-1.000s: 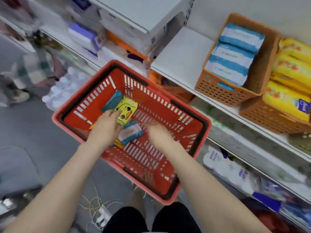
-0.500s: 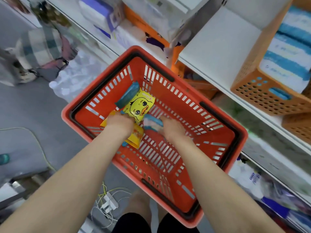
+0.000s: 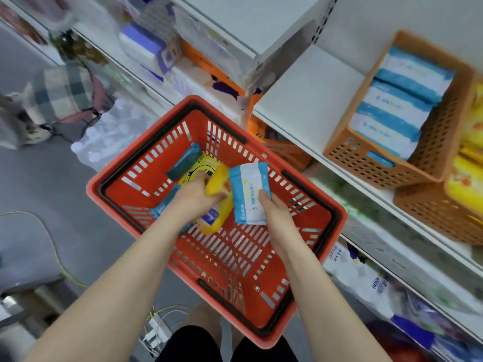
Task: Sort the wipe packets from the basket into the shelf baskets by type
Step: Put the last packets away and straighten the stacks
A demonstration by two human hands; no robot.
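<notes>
Red slotted basket; yellow packet; blue-and-white packet; orange perforated shelf baskets.

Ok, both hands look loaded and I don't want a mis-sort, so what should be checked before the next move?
1. Right hand grips the blue-and-white packet: ok.
2. Left hand grips the yellow packet: ok.
3. Blue-packet shelf basket holds matching packets and is in view: ok.
4. Yellow-packet shelf basket has room: cannot tell, cut off by the frame edge.
5. Red basket emptied: not ok, a teal packet and a duck-print packet lie inside.
</notes>
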